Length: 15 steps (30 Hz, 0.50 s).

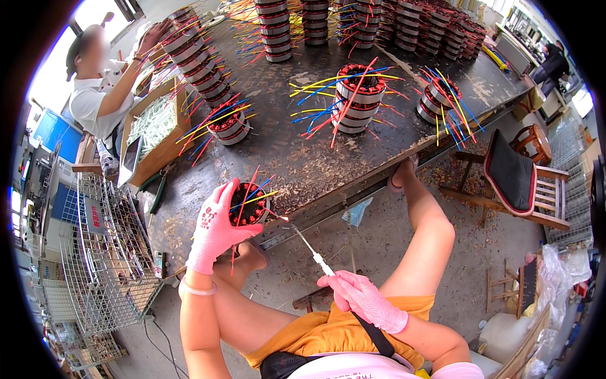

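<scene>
My left hand [218, 221], in a pink glove, grips a small wound motor stator [255, 211] at the table's near edge. Red, blue and yellow wires stick out of it. In my right hand [366, 298], also pink-gloved, is a slim tool with a white middle and a thin metal shaft [307, 244]. The tool slants up toward the stator's right side. A small bright orange spot shows just off its tip, by a wire end; whether they touch, I cannot tell. The tool's handle is partly hidden by my fingers.
Stators with loose wires stand along the dark worn table [278, 114], with tall stacks [273, 31] at the back. A co-worker [104, 85] sits at the far left by a wooden box [151, 123] of white pieces. Wire racks [107, 252] stand left, a chair [511, 177] right.
</scene>
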### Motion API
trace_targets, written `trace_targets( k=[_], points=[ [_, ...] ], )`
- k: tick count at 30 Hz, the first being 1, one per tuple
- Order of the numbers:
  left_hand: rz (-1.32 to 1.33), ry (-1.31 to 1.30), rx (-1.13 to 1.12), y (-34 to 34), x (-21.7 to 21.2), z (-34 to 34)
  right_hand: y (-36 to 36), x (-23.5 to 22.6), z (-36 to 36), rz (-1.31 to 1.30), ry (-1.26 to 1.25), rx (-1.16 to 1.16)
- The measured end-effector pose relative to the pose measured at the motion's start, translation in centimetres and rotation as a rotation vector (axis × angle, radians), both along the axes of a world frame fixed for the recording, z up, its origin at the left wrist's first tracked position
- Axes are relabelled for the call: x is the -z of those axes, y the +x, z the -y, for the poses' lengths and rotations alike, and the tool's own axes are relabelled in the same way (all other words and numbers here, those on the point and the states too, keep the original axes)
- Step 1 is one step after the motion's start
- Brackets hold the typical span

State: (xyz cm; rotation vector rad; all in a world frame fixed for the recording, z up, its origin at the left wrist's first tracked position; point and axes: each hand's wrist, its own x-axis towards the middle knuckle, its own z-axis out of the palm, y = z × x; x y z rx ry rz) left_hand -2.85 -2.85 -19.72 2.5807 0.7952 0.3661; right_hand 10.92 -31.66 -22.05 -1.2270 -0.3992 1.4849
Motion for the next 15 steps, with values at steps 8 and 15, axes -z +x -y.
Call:
trace_targets(
  k=[8, 15],
  points=[
    [0.017, 0.057, -0.005, -0.03, 0.22, 0.06, 0.06, -0.25, 0.05, -0.056, -0.050, 0.028],
    [0.043, 0.030, 0.087, -0.23, 0.19, -0.59, 0.10, -0.13, 0.27, -0.057, -0.095, 0.059]
  ],
)
